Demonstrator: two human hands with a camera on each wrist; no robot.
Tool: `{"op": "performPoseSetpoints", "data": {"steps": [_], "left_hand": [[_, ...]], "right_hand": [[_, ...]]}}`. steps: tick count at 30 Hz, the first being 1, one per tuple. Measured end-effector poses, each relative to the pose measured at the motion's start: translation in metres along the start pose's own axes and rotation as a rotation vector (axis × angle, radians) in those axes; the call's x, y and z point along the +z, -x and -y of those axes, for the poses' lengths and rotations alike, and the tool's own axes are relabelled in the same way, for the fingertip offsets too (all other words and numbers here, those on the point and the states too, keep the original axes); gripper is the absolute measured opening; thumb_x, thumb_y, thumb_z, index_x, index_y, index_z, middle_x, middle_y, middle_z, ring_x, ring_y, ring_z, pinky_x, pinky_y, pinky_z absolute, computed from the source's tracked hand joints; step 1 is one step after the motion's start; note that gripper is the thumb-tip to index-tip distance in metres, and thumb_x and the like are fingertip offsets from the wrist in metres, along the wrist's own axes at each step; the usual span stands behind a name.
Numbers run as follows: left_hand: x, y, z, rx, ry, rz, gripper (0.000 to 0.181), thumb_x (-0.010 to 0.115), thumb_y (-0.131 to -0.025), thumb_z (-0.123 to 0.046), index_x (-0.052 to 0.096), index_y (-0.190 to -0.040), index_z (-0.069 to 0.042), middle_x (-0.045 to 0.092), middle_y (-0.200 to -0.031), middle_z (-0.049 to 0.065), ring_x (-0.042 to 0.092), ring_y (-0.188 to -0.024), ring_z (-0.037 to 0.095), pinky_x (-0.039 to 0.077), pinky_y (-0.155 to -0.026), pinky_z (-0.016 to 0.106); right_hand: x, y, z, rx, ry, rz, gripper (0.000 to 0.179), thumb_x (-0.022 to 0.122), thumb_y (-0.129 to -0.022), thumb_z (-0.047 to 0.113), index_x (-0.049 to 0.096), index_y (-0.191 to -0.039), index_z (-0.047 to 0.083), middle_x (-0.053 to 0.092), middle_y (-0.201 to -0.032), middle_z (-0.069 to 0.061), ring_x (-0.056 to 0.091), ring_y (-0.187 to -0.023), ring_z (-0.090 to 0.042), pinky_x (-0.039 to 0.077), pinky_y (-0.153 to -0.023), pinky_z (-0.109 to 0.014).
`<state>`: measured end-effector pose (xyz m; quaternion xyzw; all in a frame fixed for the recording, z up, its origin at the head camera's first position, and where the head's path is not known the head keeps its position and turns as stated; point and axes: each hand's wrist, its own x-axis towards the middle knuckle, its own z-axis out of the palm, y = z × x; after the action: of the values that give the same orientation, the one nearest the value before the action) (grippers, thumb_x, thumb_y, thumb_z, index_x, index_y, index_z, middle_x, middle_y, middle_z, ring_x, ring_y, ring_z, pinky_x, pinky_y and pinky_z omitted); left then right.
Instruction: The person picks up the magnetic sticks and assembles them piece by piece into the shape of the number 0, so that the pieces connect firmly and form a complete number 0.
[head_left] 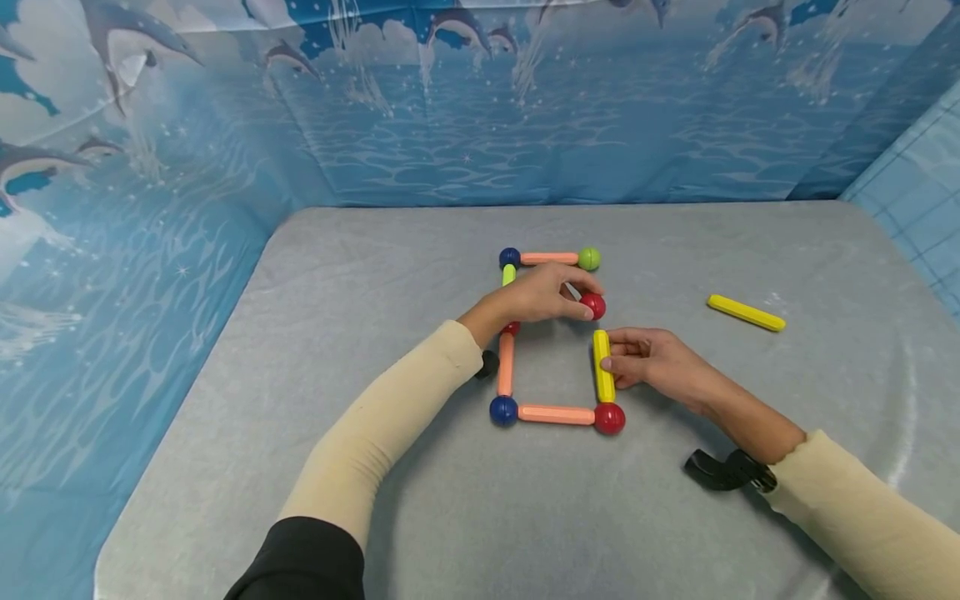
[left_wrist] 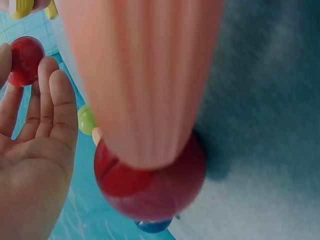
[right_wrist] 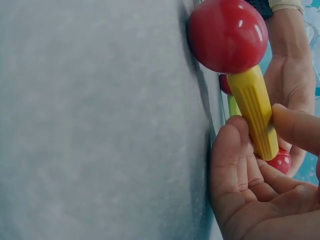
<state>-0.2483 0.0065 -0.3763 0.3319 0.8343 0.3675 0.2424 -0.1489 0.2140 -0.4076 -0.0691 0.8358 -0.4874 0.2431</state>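
Observation:
A red ball (head_left: 593,306) is pinched between the thumb and fingers of my left hand (head_left: 546,293), as the left wrist view also shows. My right hand (head_left: 651,363) holds a yellow stick (head_left: 603,365) between thumb and fingers. The near end of that stick touches another red ball (head_left: 610,418); its far end stands a short gap from the held ball. An orange stick (head_left: 557,414) runs left from the near red ball to a blue ball (head_left: 503,411). Behind my left wrist, a further red ball (left_wrist: 150,180) is mostly hidden in the head view.
A second orange stick (head_left: 506,365) rises along the left side. At the back, a blue ball (head_left: 509,258), an orange stick (head_left: 550,258) and a green ball (head_left: 588,259) form a row. Off to the right lies a loose yellow stick (head_left: 746,312) on the grey table (head_left: 420,517).

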Motion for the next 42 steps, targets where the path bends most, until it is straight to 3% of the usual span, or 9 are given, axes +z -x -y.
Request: {"op": "performPoseSetpoints", "data": {"steps": [12, 21, 28, 36, 42], "left_hand": [[0.007, -0.002, -0.001, -0.005, 0.020, 0.054, 0.038, 0.069, -0.093, -0.014, 0.063, -0.130, -0.011, 0.063, -0.128, 0.004, 0.063, -0.109, 0.015, 0.054, -0.086, 0.019], [0.010, -0.003, -0.004, -0.036, -0.026, 0.040, 0.034, 0.071, -0.092, -0.016, 0.065, -0.126, -0.015, 0.065, -0.122, 0.001, 0.064, -0.103, 0.011, 0.053, -0.084, 0.018], [0.004, 0.000, -0.006, -0.044, -0.046, 0.060, 0.044, 0.069, -0.094, -0.018, 0.058, -0.136, -0.011, 0.061, -0.136, 0.004, 0.063, -0.116, 0.016, 0.054, -0.089, 0.020], [-0.025, 0.020, 0.003, -0.069, -0.131, -0.122, 0.042, 0.065, -0.096, -0.024, 0.058, -0.136, -0.010, 0.060, -0.138, 0.008, 0.059, -0.124, 0.020, 0.051, -0.100, 0.030], [-0.040, 0.045, 0.014, -0.130, -0.172, -0.159, 0.040, 0.062, -0.098, -0.023, 0.059, -0.135, -0.008, 0.060, -0.137, 0.009, 0.057, -0.121, 0.022, 0.050, -0.102, 0.037]], "right_hand": [[-0.002, 0.002, 0.001, -0.018, -0.005, 0.021, 0.061, 0.060, -0.099, 0.021, 0.036, -0.148, -0.007, 0.059, -0.127, -0.022, 0.064, -0.092, -0.012, 0.059, -0.081, -0.027], [-0.001, 0.001, 0.001, -0.007, -0.024, 0.034, 0.059, 0.059, -0.100, 0.019, 0.036, -0.148, -0.007, 0.059, -0.126, -0.021, 0.065, -0.092, -0.013, 0.059, -0.083, -0.029], [-0.001, 0.001, 0.003, 0.016, -0.021, 0.025, 0.059, 0.059, -0.099, 0.020, 0.036, -0.148, -0.006, 0.059, -0.125, -0.020, 0.064, -0.092, -0.013, 0.059, -0.082, -0.028], [0.000, 0.000, 0.005, 0.078, 0.001, -0.006, 0.059, 0.061, -0.099, 0.021, 0.039, -0.147, -0.006, 0.060, -0.122, -0.018, 0.063, -0.089, -0.013, 0.058, -0.079, -0.025], [-0.002, 0.000, 0.005, 0.105, 0.024, -0.003, 0.061, 0.062, -0.098, 0.022, 0.038, -0.147, -0.007, 0.055, -0.122, -0.018, 0.062, -0.089, -0.015, 0.058, -0.079, -0.024]]}}
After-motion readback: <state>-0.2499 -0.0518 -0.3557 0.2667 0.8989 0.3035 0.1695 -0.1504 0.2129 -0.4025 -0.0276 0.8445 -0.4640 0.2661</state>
